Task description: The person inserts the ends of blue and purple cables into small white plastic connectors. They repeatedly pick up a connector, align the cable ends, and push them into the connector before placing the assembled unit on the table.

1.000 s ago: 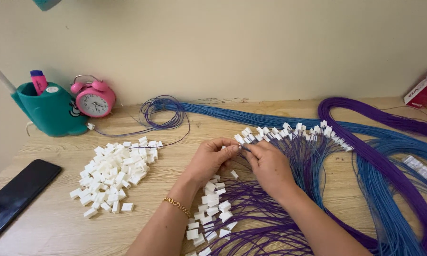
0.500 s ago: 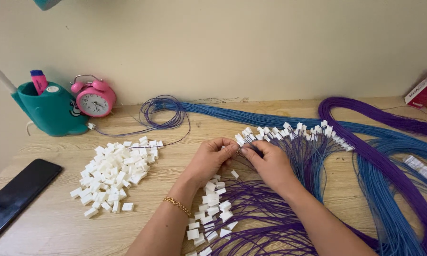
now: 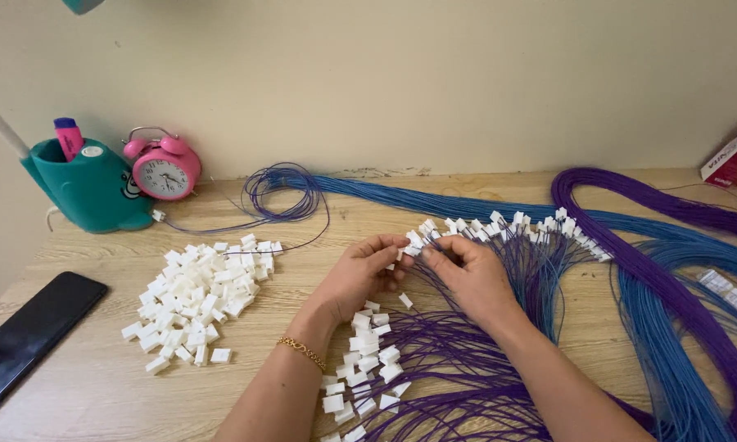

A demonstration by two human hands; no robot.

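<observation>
White connector (image 3: 412, 242) sits pinched between left hand (image 3: 360, 274) and right hand (image 3: 467, 274), fingertips closed on it; seating a purple wire (image 3: 434, 344) looks underway, with loose connectors (image 3: 196, 299) at nine o'clock.

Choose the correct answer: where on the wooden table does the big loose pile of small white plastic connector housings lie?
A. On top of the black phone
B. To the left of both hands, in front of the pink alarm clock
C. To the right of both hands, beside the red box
B: the big loose pile of small white plastic connector housings lies left of the left hand and right hand, in front of the pink alarm clock.
</observation>
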